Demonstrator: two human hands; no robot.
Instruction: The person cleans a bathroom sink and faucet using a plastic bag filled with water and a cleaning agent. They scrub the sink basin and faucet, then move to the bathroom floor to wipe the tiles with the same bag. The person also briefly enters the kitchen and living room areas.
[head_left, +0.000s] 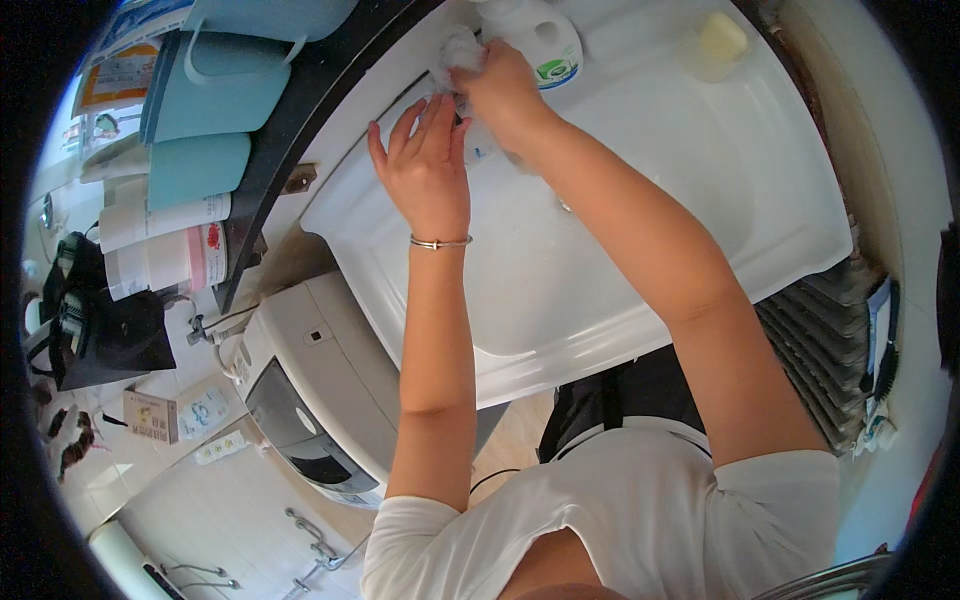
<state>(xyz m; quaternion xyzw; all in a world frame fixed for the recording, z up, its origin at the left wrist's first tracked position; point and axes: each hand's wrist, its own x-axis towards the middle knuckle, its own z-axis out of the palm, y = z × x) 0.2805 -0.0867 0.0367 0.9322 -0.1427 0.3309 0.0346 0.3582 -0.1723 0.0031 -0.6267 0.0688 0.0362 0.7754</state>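
Observation:
Both hands reach to the far side of a white washbasin (600, 292). My right hand (504, 94) grips a crumpled, whitish translucent thing (460, 51); its material is unclear. Just beyond that hand stands a white detergent bottle (551, 41) with a green and blue label. My left hand (429, 161), wearing a thin metal bangle (441, 244), is close beside it, palm down, its little finger held apart. Its index finger and thumb are near a clear plastic thing (478, 154), partly hidden by the hands. Whether the left fingers hold it is not visible.
Yellow soap (724, 37) lies in a dish at the basin's far right. A dark shelf (300, 112) with blue containers (217, 90) runs along the left. Below it stands a washing machine (330, 352). A grey ribbed thing (817, 337) is right of the basin.

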